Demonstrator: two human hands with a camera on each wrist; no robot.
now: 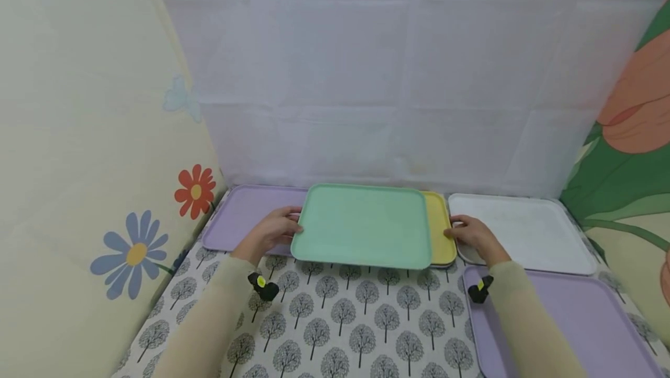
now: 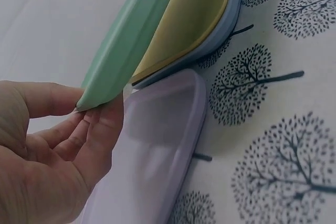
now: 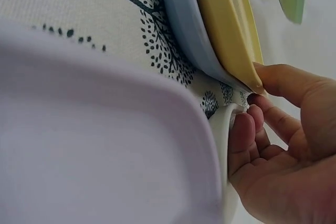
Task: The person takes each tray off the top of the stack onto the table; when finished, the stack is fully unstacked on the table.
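My left hand (image 1: 269,231) pinches the left edge of a mint green tray (image 1: 361,227), thumb on one face and fingers behind it in the left wrist view. That tray is raised and tilted over a yellow tray (image 1: 441,232), covering most of it in the head view. At the yellow tray's right edge, my right hand (image 1: 475,239) grips the rim between thumb and index finger. A light blue tray (image 3: 184,19) lies directly under the yellow one. The right hand's other fingers are curled beside the rim of a white tray (image 3: 223,129).
A lilac tray (image 1: 246,215) lies at the back left, partly behind the left hand. To the right, the white tray extends along the back, with another lilac tray (image 1: 570,314) in front. A tree-print cloth (image 1: 335,320) covers the table; a white sheet (image 1: 366,75) hangs behind.
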